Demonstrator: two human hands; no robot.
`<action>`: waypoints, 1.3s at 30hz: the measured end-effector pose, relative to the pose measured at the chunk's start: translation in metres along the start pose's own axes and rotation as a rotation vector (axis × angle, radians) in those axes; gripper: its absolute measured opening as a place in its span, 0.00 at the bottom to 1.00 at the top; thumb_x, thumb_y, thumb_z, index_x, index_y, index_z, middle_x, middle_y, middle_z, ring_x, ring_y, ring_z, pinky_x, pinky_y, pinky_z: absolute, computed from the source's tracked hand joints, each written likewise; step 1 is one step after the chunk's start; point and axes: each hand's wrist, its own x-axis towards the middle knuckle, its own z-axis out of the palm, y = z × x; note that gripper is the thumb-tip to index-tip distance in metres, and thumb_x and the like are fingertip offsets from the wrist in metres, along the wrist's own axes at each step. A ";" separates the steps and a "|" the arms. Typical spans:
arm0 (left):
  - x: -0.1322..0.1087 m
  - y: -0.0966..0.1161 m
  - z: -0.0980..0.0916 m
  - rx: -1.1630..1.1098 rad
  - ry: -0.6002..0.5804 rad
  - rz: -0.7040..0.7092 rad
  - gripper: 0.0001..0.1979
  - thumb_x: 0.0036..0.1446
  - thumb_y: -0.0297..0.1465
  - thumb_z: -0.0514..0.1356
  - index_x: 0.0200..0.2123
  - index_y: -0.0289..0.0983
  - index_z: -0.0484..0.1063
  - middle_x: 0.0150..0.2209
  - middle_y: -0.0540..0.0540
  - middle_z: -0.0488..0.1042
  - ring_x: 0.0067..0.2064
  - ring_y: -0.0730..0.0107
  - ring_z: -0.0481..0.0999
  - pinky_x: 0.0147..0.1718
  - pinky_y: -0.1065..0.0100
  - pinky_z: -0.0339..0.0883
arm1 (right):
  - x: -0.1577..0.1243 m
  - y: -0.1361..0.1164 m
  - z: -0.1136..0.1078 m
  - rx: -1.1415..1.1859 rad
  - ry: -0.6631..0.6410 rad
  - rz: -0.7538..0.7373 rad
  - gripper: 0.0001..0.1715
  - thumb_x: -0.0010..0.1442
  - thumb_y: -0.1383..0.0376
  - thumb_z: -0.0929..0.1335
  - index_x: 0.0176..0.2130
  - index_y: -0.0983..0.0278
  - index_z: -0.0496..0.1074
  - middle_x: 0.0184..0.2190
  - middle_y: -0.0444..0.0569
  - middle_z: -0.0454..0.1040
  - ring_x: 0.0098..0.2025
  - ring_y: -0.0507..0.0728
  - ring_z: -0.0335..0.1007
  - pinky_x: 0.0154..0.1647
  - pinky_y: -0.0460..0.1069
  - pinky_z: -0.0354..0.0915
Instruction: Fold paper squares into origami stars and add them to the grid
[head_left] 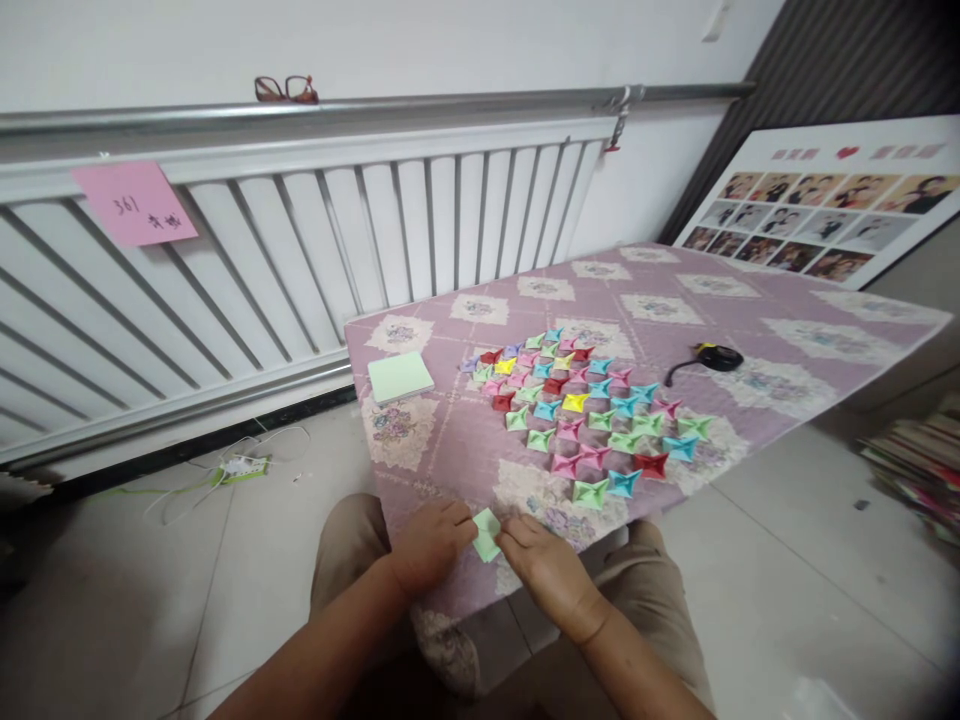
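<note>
A small folded square of light green paper (487, 535) lies on the tablecloth near the table's front corner, one point turned toward me. On its left edge are the fingertips of my left hand (435, 545), curled and pressed together. My right hand (544, 565) pinches the paper's right side, fingers bent close to the thumb. Beyond my hands, several folded paper boats (574, 403) in green, pink, blue, red, yellow and purple stand in rows. To the left sits a stack of light green paper squares (400, 378).
A black coiled cord (718, 357) rests on the table's right part. Behind the table is a white radiator (450, 215) with a pink note (136, 203); glasses (286, 89) lie on the pipe above. A photo board (825, 200) leans at the back right. A power strip (240, 469) is on the floor.
</note>
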 end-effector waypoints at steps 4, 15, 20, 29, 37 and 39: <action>-0.001 0.000 0.000 0.006 -0.009 0.012 0.11 0.65 0.27 0.50 0.33 0.39 0.70 0.37 0.48 0.69 0.40 0.64 0.66 0.39 0.64 0.57 | 0.000 0.000 -0.001 0.027 0.016 -0.020 0.13 0.64 0.73 0.60 0.33 0.61 0.70 0.31 0.44 0.70 0.35 0.54 0.65 0.36 0.47 0.61; -0.003 0.000 0.000 0.047 -0.015 0.033 0.10 0.65 0.27 0.50 0.34 0.39 0.69 0.38 0.47 0.69 0.41 0.63 0.66 0.39 0.63 0.57 | -0.005 -0.002 0.000 -0.049 -0.030 -0.022 0.09 0.62 0.73 0.63 0.37 0.62 0.71 0.33 0.45 0.73 0.35 0.54 0.66 0.35 0.47 0.62; -0.004 -0.002 0.000 0.056 -0.036 0.075 0.10 0.66 0.29 0.49 0.46 0.41 0.67 0.41 0.46 0.70 0.42 0.63 0.67 0.38 0.64 0.60 | -0.011 -0.006 -0.002 -0.044 -0.031 0.012 0.10 0.61 0.72 0.65 0.42 0.61 0.71 0.35 0.45 0.74 0.38 0.55 0.67 0.38 0.49 0.63; -0.010 0.004 -0.001 0.171 -0.044 0.131 0.14 0.66 0.31 0.51 0.54 0.39 0.62 0.44 0.41 0.69 0.43 0.60 0.68 0.38 0.63 0.62 | -0.028 -0.020 0.003 -0.077 0.010 0.144 0.21 0.57 0.74 0.66 0.50 0.60 0.70 0.48 0.51 0.74 0.51 0.62 0.66 0.47 0.56 0.62; -0.010 0.005 0.003 0.232 -0.024 0.152 0.10 0.67 0.30 0.48 0.46 0.37 0.67 0.43 0.43 0.69 0.43 0.61 0.68 0.38 0.62 0.62 | -0.019 -0.049 0.017 -0.015 0.134 0.201 0.21 0.64 0.69 0.59 0.54 0.61 0.67 0.52 0.50 0.73 0.53 0.59 0.67 0.56 0.58 0.57; -0.011 0.005 0.005 0.234 -0.005 0.161 0.11 0.67 0.31 0.48 0.47 0.36 0.67 0.43 0.43 0.69 0.42 0.61 0.68 0.38 0.62 0.62 | -0.021 -0.053 0.023 -0.018 0.155 0.220 0.21 0.65 0.68 0.58 0.55 0.62 0.67 0.52 0.50 0.73 0.53 0.58 0.68 0.55 0.57 0.58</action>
